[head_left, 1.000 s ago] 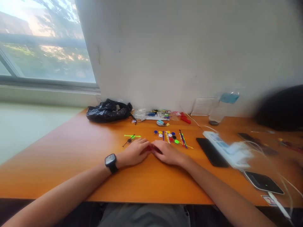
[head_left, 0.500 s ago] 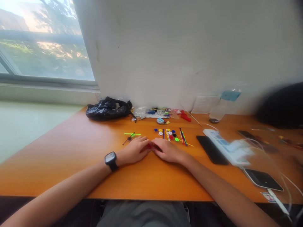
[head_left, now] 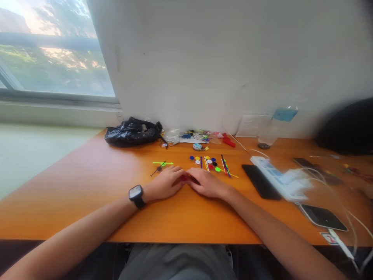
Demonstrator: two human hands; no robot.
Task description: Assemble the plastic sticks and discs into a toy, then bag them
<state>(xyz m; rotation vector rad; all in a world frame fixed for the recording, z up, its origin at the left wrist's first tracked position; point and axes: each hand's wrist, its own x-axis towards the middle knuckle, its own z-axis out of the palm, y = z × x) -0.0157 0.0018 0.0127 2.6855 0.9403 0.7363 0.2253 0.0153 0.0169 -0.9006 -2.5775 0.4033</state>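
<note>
Ok, fingers (head_left: 177, 173) hold red pc (head_left: 183, 177); bag (head_left: 131, 134) (contents unclear)

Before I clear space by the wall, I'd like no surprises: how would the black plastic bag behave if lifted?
The black plastic bag is probably floppy, given its creased, crumpled film. Its glossy surface may feel slippery. It bulges, so something inside might shift, though its weight can't be told.

Off-white wall (head_left: 186, 70) fills 12 o'clk, w/ a few small dark marks (head_left: 143, 53). Window (head_left: 55, 50) at 10–11, grey frame (head_left: 64, 95), pale sill (head_left: 58, 107) below; blurry trees (head_left: 72, 68) & daylight thru glass. Orange-brown wood surface (head_left: 72, 194) spans approx 8 to 4, whitish sheen (head_left: 99, 155) twd 9. Pale-green area (head_left: 35, 151) past it at 9, ID unclear.
</note>
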